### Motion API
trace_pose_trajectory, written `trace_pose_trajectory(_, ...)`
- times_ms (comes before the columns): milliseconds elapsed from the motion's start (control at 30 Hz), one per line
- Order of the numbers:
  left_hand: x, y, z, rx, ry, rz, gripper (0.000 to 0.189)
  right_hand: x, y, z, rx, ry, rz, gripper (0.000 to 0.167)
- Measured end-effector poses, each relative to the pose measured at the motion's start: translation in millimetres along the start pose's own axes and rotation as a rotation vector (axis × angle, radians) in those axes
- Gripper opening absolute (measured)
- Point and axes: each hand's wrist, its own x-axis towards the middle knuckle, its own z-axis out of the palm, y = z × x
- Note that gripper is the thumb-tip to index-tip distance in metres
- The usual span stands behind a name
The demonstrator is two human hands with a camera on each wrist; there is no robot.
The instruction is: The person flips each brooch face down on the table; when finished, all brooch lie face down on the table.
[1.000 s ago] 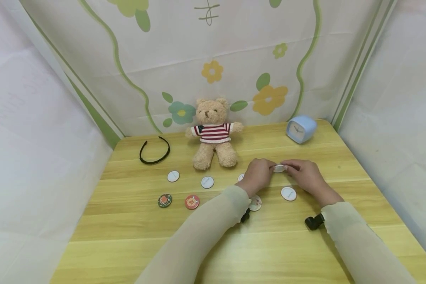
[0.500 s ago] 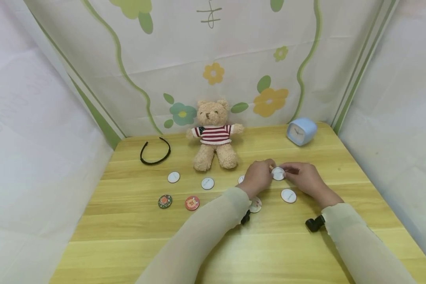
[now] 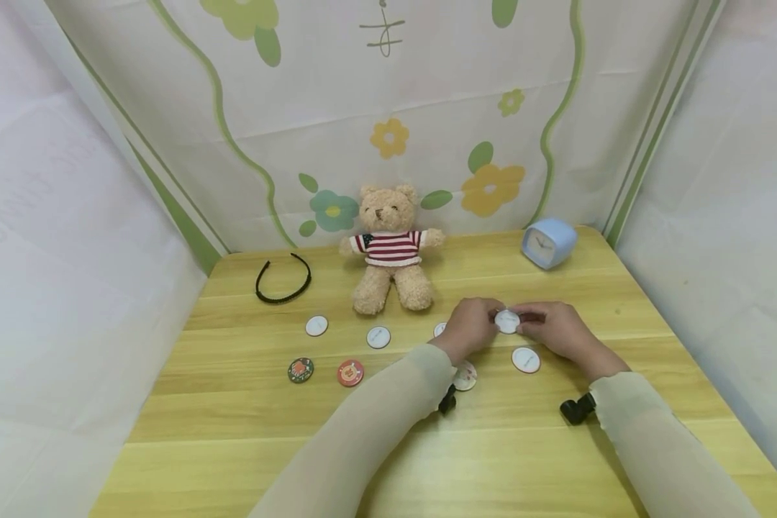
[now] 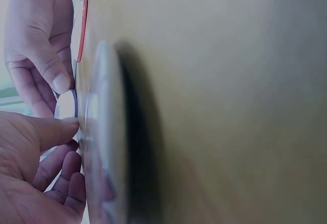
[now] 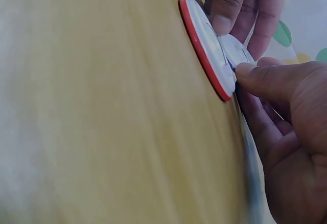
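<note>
Two hands: we see the left hand (image 3: 471, 327) and the right hand (image 3: 553, 329) pinching opposite edges of one white badge (image 3: 508, 321).
Badge position: we find it between both hands, just beyond the red-rimmed badge (image 3: 526, 360) on the table (image 3: 233, 439).
Rear: we note a teddy bear (image 3: 392, 248) and blue clock (image 3: 550, 243).

Head view: from above the near side of the desk (image 3: 233, 432), facing forward and down, far enough back to include both far corners and the floral backdrop (image 3: 440, 72). Left-wrist view: low over the desktop, turned on its side, very near a blurred disc (image 4: 108, 132). Right-wrist view: likewise low and tilted, close to a red-rimmed button badge (image 5: 207, 50), with part of the backdrop. Common to all three: left hand (image 3: 471, 327), right hand (image 3: 557, 329) and the white-backed button badge (image 3: 507, 321) between them.
</note>
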Motion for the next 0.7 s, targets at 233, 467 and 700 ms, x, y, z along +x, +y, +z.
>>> trace_pose_trajectory(233,-1.1,2.0,-0.6,0.046,-0.032,-0.008,0.035,-2.1,-1.7,1.6,-0.037,0.028,-0.005,0.033)
trace_pose_trajectory(467,-1.1,2.0,-0.3,0.063,-0.041,-0.024,0.036,-3.9,-4.4,0.8,-0.053,0.019,-0.009,0.033)
trace_pose_trajectory(700,-0.3,1.8,-0.3,0.086,-0.042,-0.010,0.028,-3.4,-4.1,1.4,-0.075,0.020,-0.027,0.030)
